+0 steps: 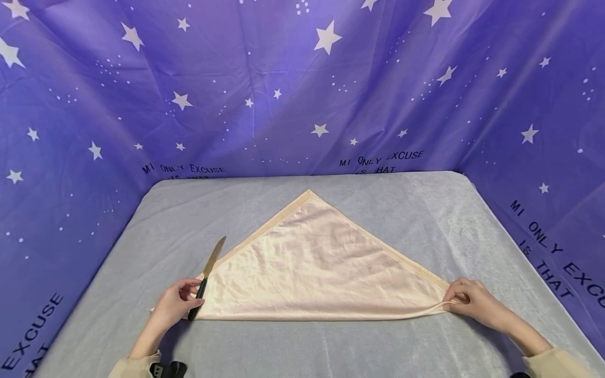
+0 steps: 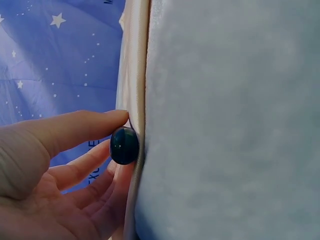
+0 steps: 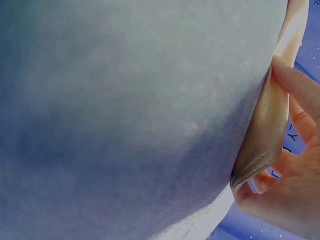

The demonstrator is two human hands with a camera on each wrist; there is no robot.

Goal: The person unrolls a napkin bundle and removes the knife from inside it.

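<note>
A cream satin napkin point(image 1: 321, 262), folded into a triangle, lies with its peak toward the back and its long fold along the front. At its left end my left hand point(image 1: 178, 299) holds a table knife point(image 1: 215, 256) by the dark handle, its gold-coloured blade pointing away over the cloth's left edge. The round handle end point(image 2: 124, 146) shows between thumb and fingers in the left wrist view, right against the folded edge. My right hand point(image 1: 477, 302) pinches the napkin's right corner, where the fabric gathers. A stitched hem point(image 3: 257, 162) hangs by those fingers in the right wrist view.
The table is covered in grey plush cloth point(image 1: 331, 346). Purple curtain fabric point(image 1: 283, 68) with white stars and black lettering surrounds its back and both sides. A black strap device point(image 1: 167, 369) sits by the left sleeve point(image 1: 134, 365).
</note>
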